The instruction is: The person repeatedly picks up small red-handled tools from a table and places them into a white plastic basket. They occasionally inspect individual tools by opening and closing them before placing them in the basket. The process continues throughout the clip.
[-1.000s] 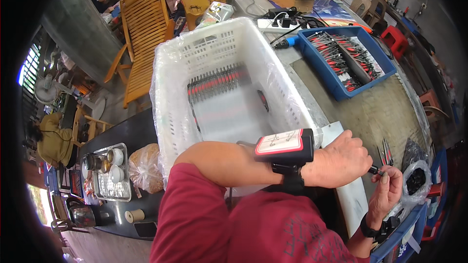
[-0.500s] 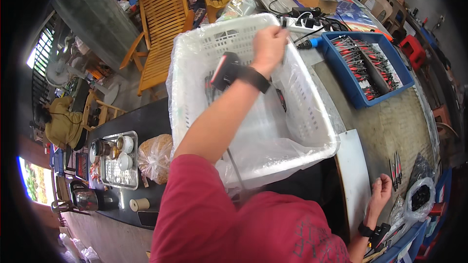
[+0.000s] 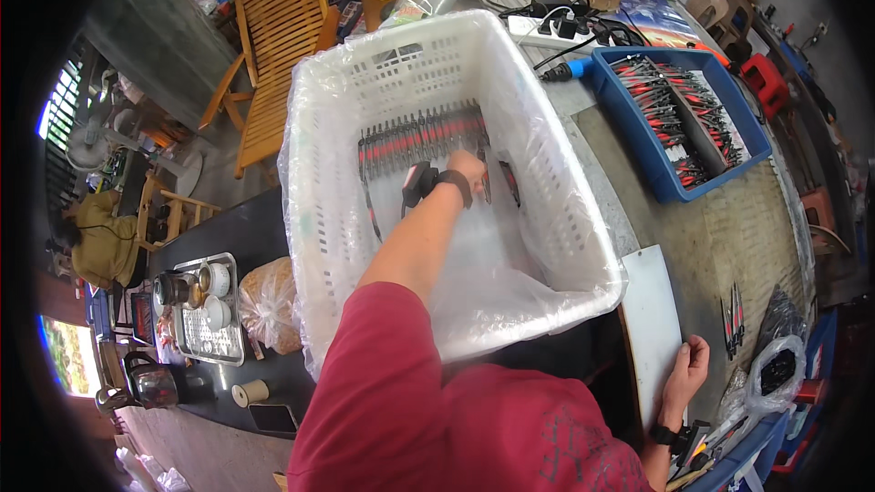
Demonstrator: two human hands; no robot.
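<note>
My left hand [image 3: 467, 166] is down inside a white perforated basket [image 3: 572, 205] lined with clear plastic. Its fingers close on a slim black-and-red pen-like tool [image 3: 486, 184], partly hidden by the hand. A row of similar tools [image 3: 410, 144] lies side by side across the basket floor, and another dark tool [image 3: 509, 184] sits nearer the right wall. My right hand [image 3: 690, 366] hovers over the bench edge at the lower right. Its fingers are loosely curled, thumb apart, with nothing visible in them. Close by lie a few pointed black-and-red tools [image 3: 733, 321].
A blue divided tray [image 3: 670, 184] full of such tools stands on the bench to the right. Behind it are a power strip [image 3: 547, 32] and cables. A plastic bag [image 3: 775, 374] lies front right. Left are a metal tray [image 3: 223, 346] with cups and a tied bag [image 3: 272, 301].
My left hand has come down from the basket's far right rim to its floor, uncovering the row of tools. My right hand has shifted slightly left, away from the loose tools.
</note>
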